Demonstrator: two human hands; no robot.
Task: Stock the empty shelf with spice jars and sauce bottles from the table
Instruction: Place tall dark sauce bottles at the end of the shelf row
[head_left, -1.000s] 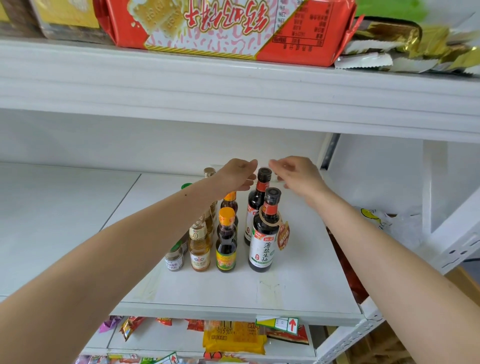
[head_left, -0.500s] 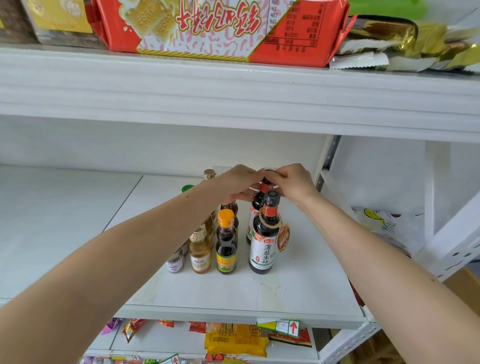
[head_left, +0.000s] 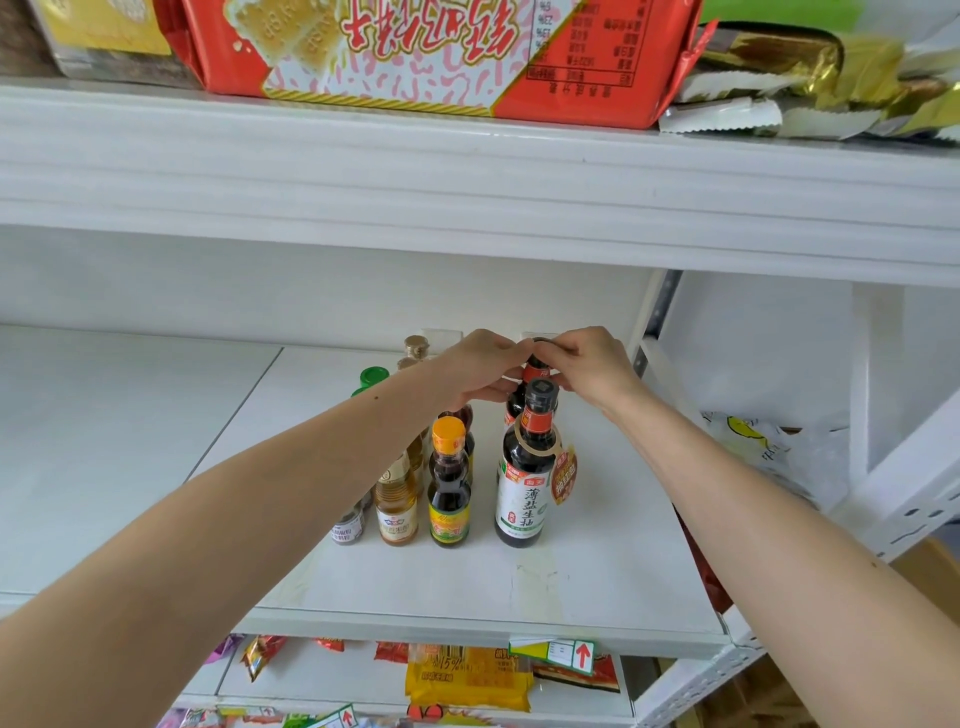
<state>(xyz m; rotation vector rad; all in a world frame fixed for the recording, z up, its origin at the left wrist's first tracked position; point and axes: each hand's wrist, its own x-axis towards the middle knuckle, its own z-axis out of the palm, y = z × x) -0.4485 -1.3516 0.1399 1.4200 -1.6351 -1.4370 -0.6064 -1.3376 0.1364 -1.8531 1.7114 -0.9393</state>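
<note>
Rear soy bottle (head_left: 535, 370) upright, hands gripping cap

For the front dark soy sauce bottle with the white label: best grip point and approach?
Grip the tall dark glass soy sauce bottle at its narrow red-banded neck, coming from the open right side: it stands upright, with the orange-capped bottle close on its left.

bright even light, soft focus, edges bowed

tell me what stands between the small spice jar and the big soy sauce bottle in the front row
In the head view, two bottles: a pale vinegar bottle, then a orange-capped sauce bottle, between the small spice jar and the big soy sauce bottle.
</note>
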